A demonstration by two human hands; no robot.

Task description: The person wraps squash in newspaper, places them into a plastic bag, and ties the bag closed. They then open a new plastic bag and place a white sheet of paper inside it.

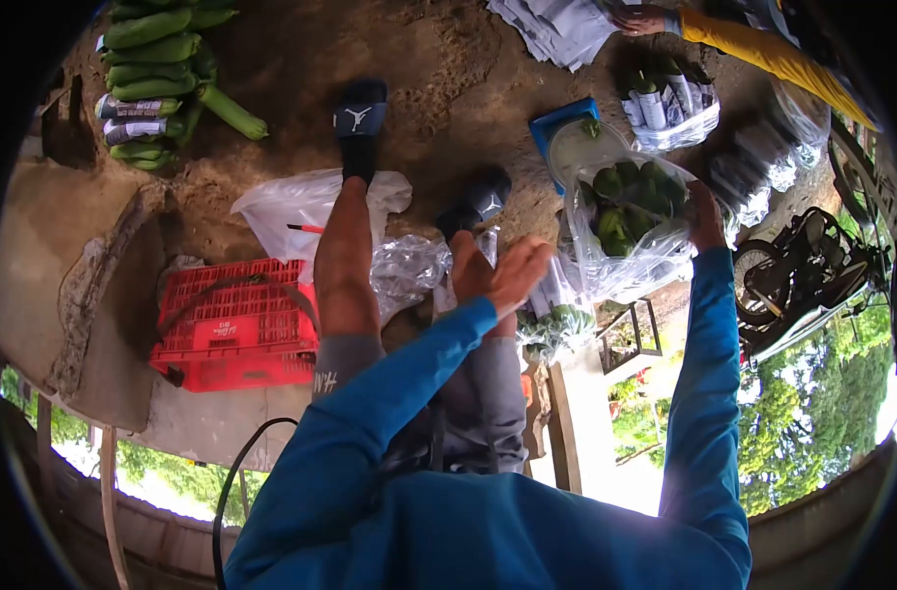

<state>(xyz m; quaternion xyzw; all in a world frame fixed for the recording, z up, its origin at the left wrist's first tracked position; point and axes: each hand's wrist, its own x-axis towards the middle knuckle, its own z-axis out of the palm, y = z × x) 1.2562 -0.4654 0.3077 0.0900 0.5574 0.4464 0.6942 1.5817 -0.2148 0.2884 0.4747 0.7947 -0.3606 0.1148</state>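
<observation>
My left hand (519, 272) is over my knee, its fingers stretched out and nothing visible in them. To its right, my right hand (704, 216) grips the right edge of a clear plastic bag (630, 275). Dark green vegetables (630, 202) fill the bag's open top. Beyond the bag are a round pale lid or pan (578, 147) and a blue tray (549, 126). Below my left hand, paper-wrapped bundles (551, 295) in plastic lie beside the bag.
A red crate (234, 324) and a plastic sheet (286, 202) are at the left. Long green vegetables (158, 59) are piled at upper left. Bagged wrapped vegetables (669, 103) stand at upper right, near another person's yellow sleeve (763, 54). A motorcycle (812, 275) is at far right.
</observation>
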